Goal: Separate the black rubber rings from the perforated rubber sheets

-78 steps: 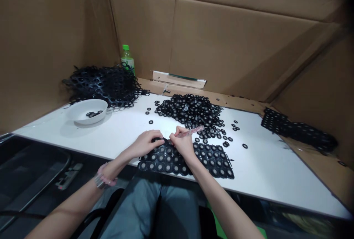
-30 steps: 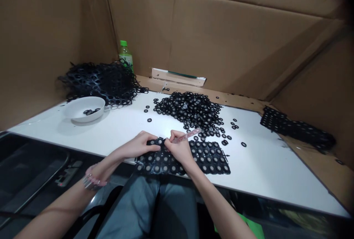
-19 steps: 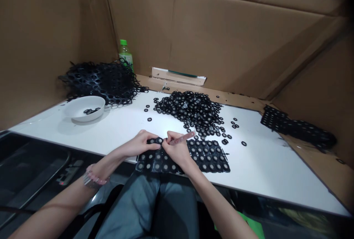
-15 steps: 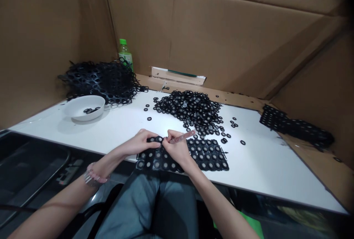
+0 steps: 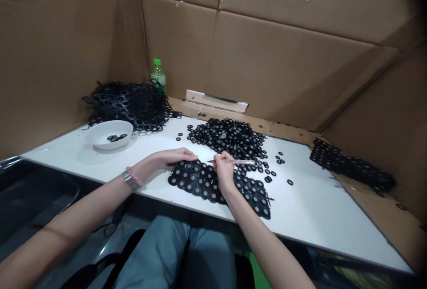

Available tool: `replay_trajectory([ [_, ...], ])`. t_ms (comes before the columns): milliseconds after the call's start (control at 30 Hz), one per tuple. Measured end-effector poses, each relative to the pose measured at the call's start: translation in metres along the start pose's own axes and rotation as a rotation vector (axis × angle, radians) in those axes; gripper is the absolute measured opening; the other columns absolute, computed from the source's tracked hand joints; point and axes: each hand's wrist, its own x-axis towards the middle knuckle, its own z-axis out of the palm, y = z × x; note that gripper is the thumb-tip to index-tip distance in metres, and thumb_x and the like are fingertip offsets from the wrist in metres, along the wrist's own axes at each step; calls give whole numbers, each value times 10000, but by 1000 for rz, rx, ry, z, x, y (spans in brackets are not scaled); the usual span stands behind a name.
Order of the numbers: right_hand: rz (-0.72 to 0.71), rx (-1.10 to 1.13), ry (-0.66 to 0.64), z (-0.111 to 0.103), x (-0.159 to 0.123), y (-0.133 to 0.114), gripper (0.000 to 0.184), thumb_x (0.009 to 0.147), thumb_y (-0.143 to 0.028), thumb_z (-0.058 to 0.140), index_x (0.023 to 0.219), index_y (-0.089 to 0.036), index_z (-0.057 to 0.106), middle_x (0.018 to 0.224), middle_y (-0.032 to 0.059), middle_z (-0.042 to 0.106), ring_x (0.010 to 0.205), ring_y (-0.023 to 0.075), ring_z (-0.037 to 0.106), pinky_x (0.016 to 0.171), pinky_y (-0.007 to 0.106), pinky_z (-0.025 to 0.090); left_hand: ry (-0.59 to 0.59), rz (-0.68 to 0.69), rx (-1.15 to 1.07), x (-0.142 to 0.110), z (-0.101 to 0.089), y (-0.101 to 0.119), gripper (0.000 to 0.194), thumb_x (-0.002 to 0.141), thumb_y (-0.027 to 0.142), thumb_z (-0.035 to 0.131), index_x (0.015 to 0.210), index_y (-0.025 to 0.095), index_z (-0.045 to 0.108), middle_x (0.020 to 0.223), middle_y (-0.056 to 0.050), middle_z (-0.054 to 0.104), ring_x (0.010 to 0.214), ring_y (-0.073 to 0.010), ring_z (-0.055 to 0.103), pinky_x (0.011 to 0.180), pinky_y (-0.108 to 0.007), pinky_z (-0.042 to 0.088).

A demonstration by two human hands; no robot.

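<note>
A black rubbery sheet of round washers with pale centres point(image 5: 191, 178) lies aslant near the table's front edge. At its far left edge, my left hand point(image 5: 175, 156) pinches the sheet between thumb and fingers. My right hand point(image 5: 224, 168) is closed around a slim pointed tool with a clear pinkish handle point(image 5: 245, 162), held like a pen. The tip points left, just beyond the sheet's far edge and close to my left fingertips. My right hand and wrist hide part of the sheet. Behind it spreads a heap of loose black washers point(image 5: 230, 135).
On the left stand a white bowl point(image 5: 111, 142) with several washers and a tangled pile of black ring webbing point(image 5: 130, 104). A green-capped bottle point(image 5: 158, 75) is behind. More black sheets point(image 5: 350, 164) lie at the right. Cardboard walls point(image 5: 267, 66) enclose the white table point(image 5: 316, 217).
The sheet has turned, its right end now nearer me. My right hand has lifted the tool off the sheet, and the handle has swung flatter. My left hand still grips the sheet's edge.
</note>
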Motion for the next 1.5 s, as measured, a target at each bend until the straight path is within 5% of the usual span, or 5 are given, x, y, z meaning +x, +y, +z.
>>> replay_trajectory([
  [167, -35, 2, 22, 3, -3, 0, 226, 612, -193, 508, 515, -236, 308, 356, -108, 385, 358, 93, 415, 400, 200, 292, 60, -111, -182, -16, 3, -7, 564, 703, 560, 554, 1137, 201, 522, 1096, -70, 576, 919, -203, 544, 671, -256, 420],
  [333, -86, -44, -12, 6, -9, -9, 252, 640, -198, 536, 508, -233, 324, 379, -105, 375, 375, 96, 420, 428, 213, 319, 210, -26, 100, -18, 19, -3, 823, 561, 453, 730, 1243, 162, 372, 1113, -101, 548, 1014, -260, 515, 834, -347, 409],
  [767, -63, -180, -247, 7, -34, -8, 252, 603, -128, 510, 463, -223, 323, 340, -93, 390, 321, 84, 367, 376, 204, 253, 181, 109, 258, -25, 27, -8, 635, 586, 270, 689, 1166, 176, 449, 1066, -46, 556, 989, -242, 518, 837, -324, 413],
  [1200, -204, -343, -304, 8, -36, -6, 238, 573, -97, 490, 461, -216, 317, 416, -84, 321, 419, 90, 307, 443, 224, 228, 199, 182, 169, -37, 40, -15, 463, 721, 224, 578, 1126, 218, 354, 942, -3, 494, 881, -185, 500, 757, -291, 417],
  [1500, -163, -259, -306, 9, -37, -7, 244, 575, -97, 488, 452, -217, 315, 407, -87, 324, 405, 89, 322, 444, 226, 240, 226, 132, -11, -32, 34, -11, 493, 644, 305, 674, 1059, 182, 438, 877, 11, 499, 861, -176, 492, 774, -291, 399],
])
